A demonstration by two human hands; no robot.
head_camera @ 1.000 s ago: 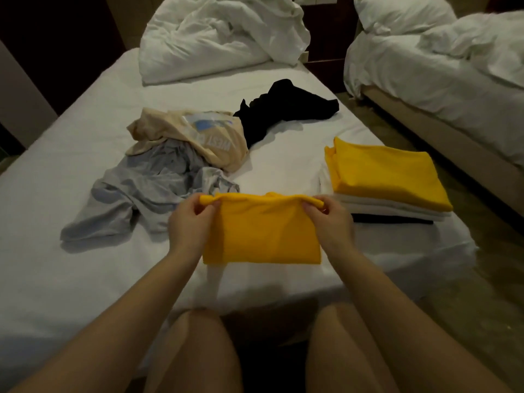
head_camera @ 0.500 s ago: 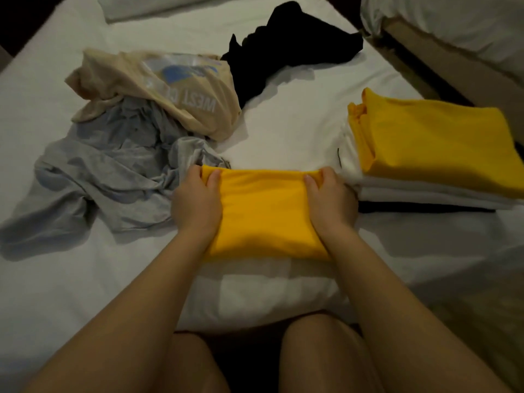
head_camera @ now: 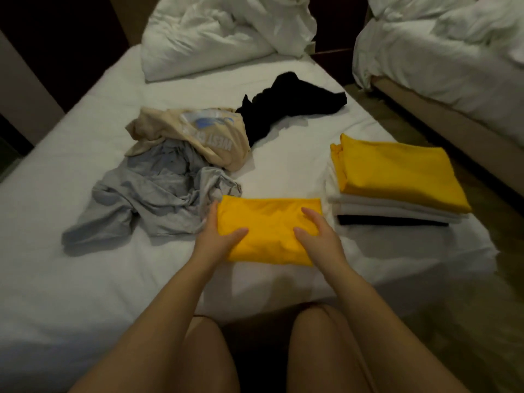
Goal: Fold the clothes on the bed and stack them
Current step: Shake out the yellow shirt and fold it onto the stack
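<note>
Both arms are bare and reach forward from the lower edge of the view, drawing slightly closer toward the wrists: left forearm (head_camera: 170, 302), right forearm (head_camera: 365, 302). Left grip (head_camera: 217, 236): palm down, fingers straight and together, pointing away from the body, thumb spread inward. Right grip (head_camera: 319, 236): palm down, fingers relaxed and lightly bent, thumb spread inward likewise. The two thumbs point toward each other and stay apart. Left knee (head_camera: 204, 344) and right knee (head_camera: 320, 330), both bare, lie between the arms.
</note>
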